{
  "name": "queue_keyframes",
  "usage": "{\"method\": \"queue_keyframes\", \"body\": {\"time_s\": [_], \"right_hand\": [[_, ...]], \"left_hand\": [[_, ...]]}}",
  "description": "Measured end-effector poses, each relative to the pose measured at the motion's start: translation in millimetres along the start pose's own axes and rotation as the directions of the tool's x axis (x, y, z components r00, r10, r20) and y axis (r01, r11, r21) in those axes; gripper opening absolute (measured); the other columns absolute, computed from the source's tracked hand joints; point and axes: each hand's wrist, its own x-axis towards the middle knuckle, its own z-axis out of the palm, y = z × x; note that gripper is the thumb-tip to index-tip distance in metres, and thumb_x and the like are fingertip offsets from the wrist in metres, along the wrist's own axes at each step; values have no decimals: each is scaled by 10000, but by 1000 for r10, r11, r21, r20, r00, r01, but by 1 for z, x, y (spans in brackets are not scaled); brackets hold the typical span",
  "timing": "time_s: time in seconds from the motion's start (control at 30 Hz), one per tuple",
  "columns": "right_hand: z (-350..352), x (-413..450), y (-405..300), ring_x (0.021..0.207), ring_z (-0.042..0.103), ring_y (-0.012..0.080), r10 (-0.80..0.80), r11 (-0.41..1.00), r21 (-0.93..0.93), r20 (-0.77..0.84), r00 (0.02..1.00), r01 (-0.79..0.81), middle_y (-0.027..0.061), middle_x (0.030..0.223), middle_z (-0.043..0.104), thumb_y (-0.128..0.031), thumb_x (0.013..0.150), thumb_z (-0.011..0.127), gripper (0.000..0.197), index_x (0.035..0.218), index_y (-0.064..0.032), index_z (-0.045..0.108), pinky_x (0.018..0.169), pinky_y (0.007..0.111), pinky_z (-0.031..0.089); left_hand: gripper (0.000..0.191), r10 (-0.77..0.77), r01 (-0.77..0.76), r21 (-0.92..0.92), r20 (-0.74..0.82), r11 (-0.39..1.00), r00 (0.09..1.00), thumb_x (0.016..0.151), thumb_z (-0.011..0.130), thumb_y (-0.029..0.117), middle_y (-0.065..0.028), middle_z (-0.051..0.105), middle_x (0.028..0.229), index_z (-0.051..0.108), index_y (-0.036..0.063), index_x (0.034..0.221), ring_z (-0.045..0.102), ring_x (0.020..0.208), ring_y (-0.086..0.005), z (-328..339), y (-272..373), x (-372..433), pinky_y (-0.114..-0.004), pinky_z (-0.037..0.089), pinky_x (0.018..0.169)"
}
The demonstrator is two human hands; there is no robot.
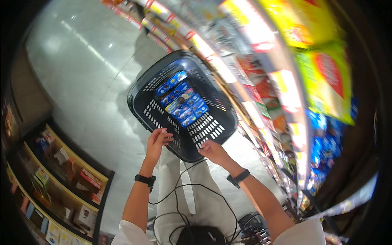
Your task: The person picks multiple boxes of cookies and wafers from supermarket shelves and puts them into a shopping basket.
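Note:
A black plastic shopping basket (180,153) with slotted walls is in front of my legs. Several blue printed snack packs (183,102) lie in rows on its bottom. My left hand (158,139) overlaps the basket's near left side, fingers bent and apart, with nothing visible in them. Over the near right rim, my right hand (212,150) has its fingers curled inward; whether they grip the basket is hidden. Each wrist wears a black band. The basket casts a shadow on the floor, and I cannot tell whether it rests there.
Store shelves (220,69) with price strips run close along the basket's right side. Yellow snack bags (324,82) sit on the upper right shelf. A low shelf unit (104,183) stands at left, on a grey floor (88,88). Loose black cables (211,186) hang before my legs.

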Motion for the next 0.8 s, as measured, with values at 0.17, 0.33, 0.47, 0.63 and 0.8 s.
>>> {"method": "queue_keyframes", "body": {"time_s": [0.17,0.33,0.47,0.63,0.8], "right_hand": [[-60,-165,-55,753,657,190,-38,972,-232,5,999,38,75,832,679,-311,908,728,337,1089,-47,623,694,339,534],[-112,-307,-102,739,660,203,-33,999,-37,-427,904,18,72,867,704,-270,882,735,306,1071,-41,657,687,347,532],[-144,-405,-79,681,623,119,-88,982,12,-856,509,189,53,800,671,-130,868,731,176,979,-12,664,621,287,514],[-217,-519,-27,728,626,111,125,977,96,-981,-147,188,40,825,678,-132,855,716,179,999,-36,668,638,263,493],[-279,-581,5,733,676,302,166,975,211,-898,-408,-68,148,839,717,-337,832,719,415,1035,22,678,707,397,526]], "left_hand": [[371,107,-124,151,113,981,988,1029,545,337,-119,723,1038,605,25,1220,694,917,-201,-4,61,-80,-302,505,820],[394,162,-190,296,116,936,980,1031,532,352,-133,714,1061,583,24,1242,694,910,-204,-24,115,-148,-307,517,810],[346,248,-270,296,111,916,962,1033,526,305,-122,714,1055,587,28,1232,688,847,-192,-38,139,-193,-292,513,788],[338,317,-321,315,65,893,946,1030,533,320,-110,715,1052,602,48,1218,685,838,-179,-11,165,-249,-287,515,763],[353,323,-317,300,31,900,946,1022,539,318,-111,713,1061,602,35,1224,689,852,-192,42,167,-291,-293,516,771]]}}
